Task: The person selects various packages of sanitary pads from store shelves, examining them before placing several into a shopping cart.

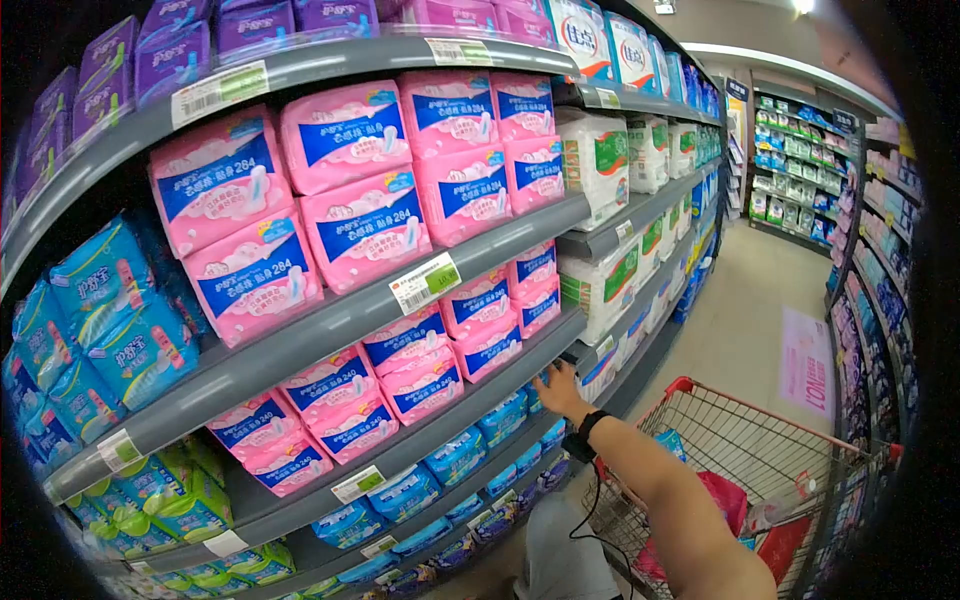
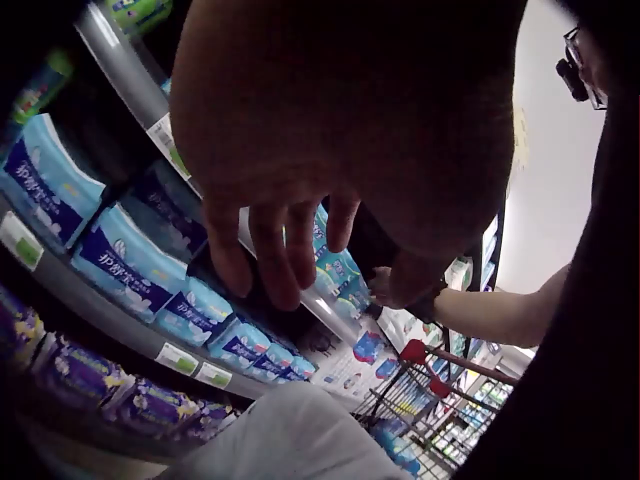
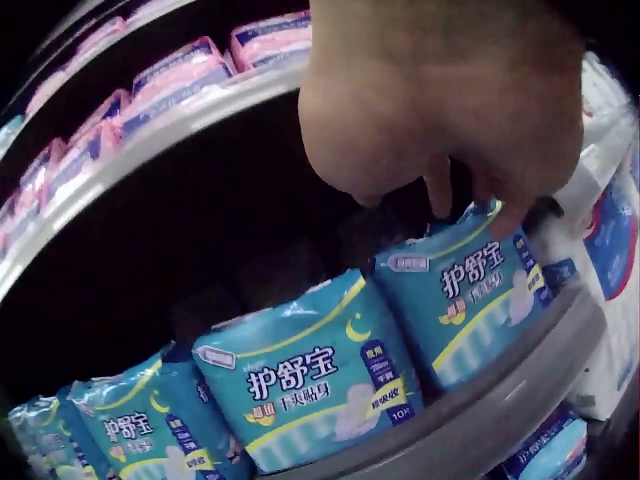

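Note:
My right hand (image 1: pixel 562 390) reaches down to a low shelf, a black band round its wrist. In the right wrist view its fingertips lie at the top edge of a teal sanitary pad pack (image 3: pixel 465 300), the rightmost in its row. Whether they pinch the wrapper I cannot tell. Similar teal packs (image 3: pixel 310 370) stand to the left, along the shelf lip. My left hand (image 2: pixel 340 130) shows in the left wrist view only. Its fingers hang loosely with nothing in them, in front of a shelf of light-blue sanitary pad packs (image 2: pixel 130 265).
Pink sanitary pad packs (image 1: pixel 360 225) fill the shelves above, with white-and-green packs (image 1: pixel 600 165) beyond. A wire shopping cart (image 1: pixel 730 415) with a few goods inside stands close on my right. The aisle floor (image 1: pixel 770 270) runs on past it toward more shelves.

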`<state>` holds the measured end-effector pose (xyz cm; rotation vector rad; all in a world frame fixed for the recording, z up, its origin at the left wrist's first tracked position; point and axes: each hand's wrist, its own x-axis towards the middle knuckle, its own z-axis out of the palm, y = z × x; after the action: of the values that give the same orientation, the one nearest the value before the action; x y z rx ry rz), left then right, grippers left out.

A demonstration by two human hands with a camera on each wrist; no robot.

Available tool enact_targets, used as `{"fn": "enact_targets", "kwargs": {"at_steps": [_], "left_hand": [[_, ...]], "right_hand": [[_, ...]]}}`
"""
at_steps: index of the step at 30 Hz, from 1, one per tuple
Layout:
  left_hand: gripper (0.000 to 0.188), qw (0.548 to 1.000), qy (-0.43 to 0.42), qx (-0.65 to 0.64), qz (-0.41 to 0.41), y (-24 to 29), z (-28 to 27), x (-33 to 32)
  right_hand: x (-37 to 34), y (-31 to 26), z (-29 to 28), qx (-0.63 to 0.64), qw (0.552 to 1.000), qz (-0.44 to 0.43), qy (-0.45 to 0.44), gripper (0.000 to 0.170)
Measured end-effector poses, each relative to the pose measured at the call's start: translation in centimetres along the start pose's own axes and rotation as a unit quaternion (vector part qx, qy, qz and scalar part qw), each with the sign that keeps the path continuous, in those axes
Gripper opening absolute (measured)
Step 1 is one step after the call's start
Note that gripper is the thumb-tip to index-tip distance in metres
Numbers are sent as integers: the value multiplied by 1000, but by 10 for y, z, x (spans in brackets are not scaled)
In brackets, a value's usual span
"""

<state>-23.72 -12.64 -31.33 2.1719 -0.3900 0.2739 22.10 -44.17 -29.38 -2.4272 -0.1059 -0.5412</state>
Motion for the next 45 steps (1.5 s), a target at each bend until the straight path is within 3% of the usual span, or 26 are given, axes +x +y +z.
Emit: {"fn": "enact_targets", "kwargs": {"at_steps": [2, 3, 4, 5, 7, 8, 11, 12, 14, 15, 16, 19, 22, 24, 25, 26, 27, 28, 29, 33, 36, 37, 38, 39, 42, 45], "left_hand": [[57, 1000, 10, 3, 16, 3, -1, 3], [57, 1000, 14, 4, 23, 2, -1, 2], [57, 1000, 0, -6, -4, -3, 1, -1], [58, 999, -15, -18, -31, -10, 4, -4], [58, 997, -36, -29, -63, -21, 14, -9], [58, 996, -43, -28, -67, -25, 19, -11], [61, 988, -88, -77, -96, -19, 24, -6], [62, 986, -99, -86, -101, -11, 25, -1], [63, 981, -124, -121, -87, -15, 32, 1], [63, 978, -135, -134, -80, -20, 39, 1], [63, 976, -143, -145, -73, -21, 43, 5], [62, 975, -167, -132, -70, -23, 46, 11], [61, 977, -176, -103, -69, -22, 52, 19], [60, 978, -183, -81, -60, -9, 46, 32], [59, 978, -185, -84, -51, -6, 44, 35], [58, 978, -185, -85, -45, -3, 42, 37], [57, 978, -183, -87, -41, -1, 40, 37], [57, 979, -183, -75, -54, 2, 38, 37], [56, 979, -181, -63, -69, 4, 34, 36], [49, 970, -139, -133, -146, -3, 27, 17], [38, 918, -52, -332, -209, -1, 26, -1], [35, 913, -38, -346, -211, -4, 26, -7], [32, 908, -26, -362, -210, -6, 27, -12], [29, 903, -18, -379, -204, -9, 29, -12], [24, 878, 2, -421, -226, -16, 32, -11], [35, 887, -25, -414, -204, -17, 23, 2]], "right_hand": [[-3, 15, -9, -55, 998, -3, -14, 61], [-7, 23, -17, 125, 984, 93, -87, 56], [-16, 25, -34, 299, 923, 186, -153, 51], [-26, 18, -59, 459, 820, 272, -209, 47], [-56, 2, -123, 640, 632, 293, -323, 50], [-76, -7, -144, 654, 644, 280, -282, 58], [-110, 31, -189, 732, 604, 206, -238, 59], [-125, 36, -211, 751, 601, 204, -184, 49], [-147, 54, -249, 730, 650, 164, -135, 50], [-157, 61, -266, 718, 673, 139, -115, 53], [-168, 66, -285, 731, 655, 171, -86, 70], [-201, 73, -309, 683, 711, 162, 28, 77], [-234, 134, -298, 589, 747, 301, 62, 75], [-263, 200, -259, 440, 782, 439, 49, 49], [-284, 216, -242, 272, 871, 407, -45, 62], [-305, 231, -226, 87, 922, 357, -123, 78], [-318, 236, -218, 13, 899, 357, -252, 103], [-346, 281, -180, -230, 889, 228, -324, 122], [-367, 264, -174, -311, 875, 140, -343, 129], [-354, 220, -147, -315, 827, 188, -427, 119], [-322, 242, -168, -76, 868, 233, -433, 102], [-316, 236, -176, 46, 886, 350, -300, 82], [-306, 239, -188, 293, 823, 426, -235, 76], [-295, 243, -200, 518, 698, 472, -151, 71], [-240, 135, -248, 689, 602, 375, -148, 62], [-216, 76, -244, 605, 692, 356, -173, 49]]}}
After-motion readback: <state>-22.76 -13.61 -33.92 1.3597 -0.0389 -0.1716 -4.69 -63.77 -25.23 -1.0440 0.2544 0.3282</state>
